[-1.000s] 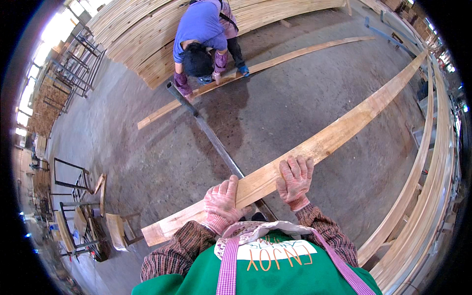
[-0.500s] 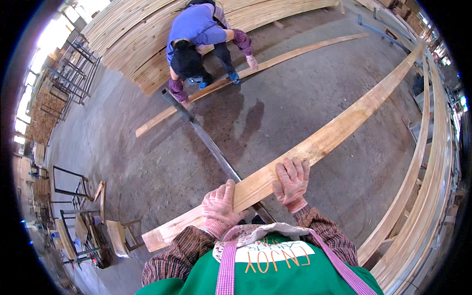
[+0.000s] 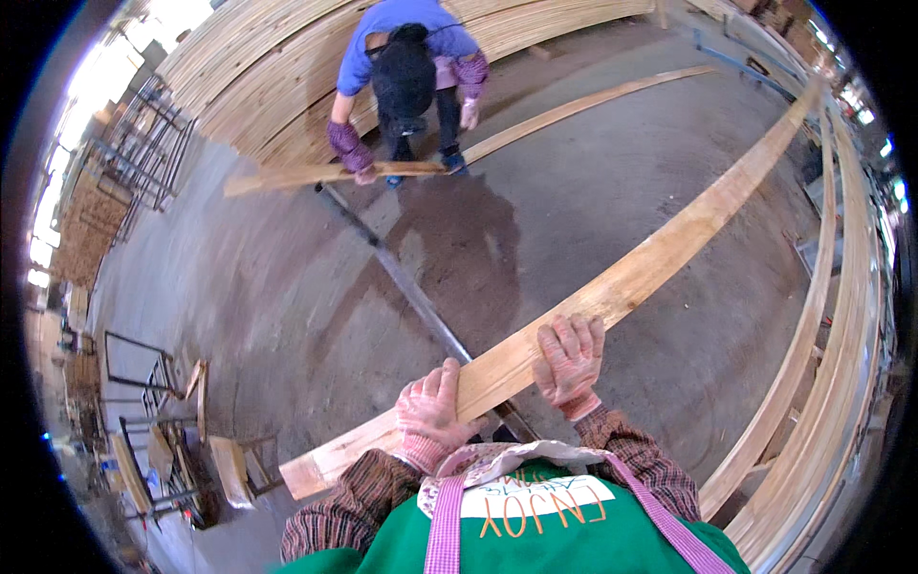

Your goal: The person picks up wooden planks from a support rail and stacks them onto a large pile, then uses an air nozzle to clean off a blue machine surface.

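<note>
A long wooden plank point(image 3: 641, 273) lies slantwise in front of me, from lower left to far upper right. My left hand point(image 3: 430, 411), in a pale pinkish work glove, is closed on its near edge, thumb side up. Farther right, my gloved right hand point(image 3: 569, 364) is closed on the same plank, its fingers bent over the top face. Beneath the plank runs a dark metal bar point(image 3: 411, 287), stretching from near my body toward a co-worker. How firmly the plank rests on the bar I cannot tell.
Bent over at the far side, a co-worker point(image 3: 406, 86) in blue grips another plank point(image 3: 287, 179) near the bar's far end. Behind is a large stack of boards point(image 3: 258, 86). More long boards point(image 3: 822, 411) line the right. Wooden stools and metal frames point(image 3: 229, 464) stand at left.
The co-worker has risen a little and the left end of their plank has moved up and away, with one of their hands off it. My hands keep their hold, almost unmoved.
</note>
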Demonstrator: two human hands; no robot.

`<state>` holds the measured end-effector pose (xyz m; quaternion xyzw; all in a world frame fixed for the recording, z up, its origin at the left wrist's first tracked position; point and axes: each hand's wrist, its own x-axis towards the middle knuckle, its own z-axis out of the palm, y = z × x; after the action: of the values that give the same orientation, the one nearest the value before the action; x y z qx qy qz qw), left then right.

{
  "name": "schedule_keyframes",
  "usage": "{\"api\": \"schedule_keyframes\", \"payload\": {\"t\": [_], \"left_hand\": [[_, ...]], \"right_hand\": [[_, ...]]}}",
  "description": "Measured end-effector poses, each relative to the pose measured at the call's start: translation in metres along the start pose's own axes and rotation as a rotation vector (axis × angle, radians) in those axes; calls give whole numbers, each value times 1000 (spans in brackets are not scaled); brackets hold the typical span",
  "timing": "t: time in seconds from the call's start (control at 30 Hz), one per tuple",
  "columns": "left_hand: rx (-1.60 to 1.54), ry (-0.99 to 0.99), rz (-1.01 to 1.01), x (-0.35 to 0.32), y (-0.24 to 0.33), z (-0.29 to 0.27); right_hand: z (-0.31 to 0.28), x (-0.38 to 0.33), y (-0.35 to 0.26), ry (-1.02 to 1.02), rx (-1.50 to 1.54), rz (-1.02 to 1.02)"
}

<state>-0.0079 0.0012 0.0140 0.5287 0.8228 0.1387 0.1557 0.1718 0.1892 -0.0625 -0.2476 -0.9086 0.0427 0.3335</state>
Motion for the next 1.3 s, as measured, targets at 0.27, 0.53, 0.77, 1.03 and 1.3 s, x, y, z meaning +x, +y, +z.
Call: {"api": "schedule_keyframes", "payload": {"t": [0.27,0.53,0.77,1.03,1.3], "left_hand": [[78,1,-32,2,9,6],[83,9,-28,-1,11,2],[23,-57,23,8,4,-1],[46,-50,8,1,7,-10],[69,-18,6,-1,4,-2]], "right_hand": [[-9,2,1,17,41,57],[-2,-7,0,-9,40,72],[-5,0,-1,10,13,63],[-6,6,-2,18,-21,26],[-10,11,-3,31,-23,9]]}}
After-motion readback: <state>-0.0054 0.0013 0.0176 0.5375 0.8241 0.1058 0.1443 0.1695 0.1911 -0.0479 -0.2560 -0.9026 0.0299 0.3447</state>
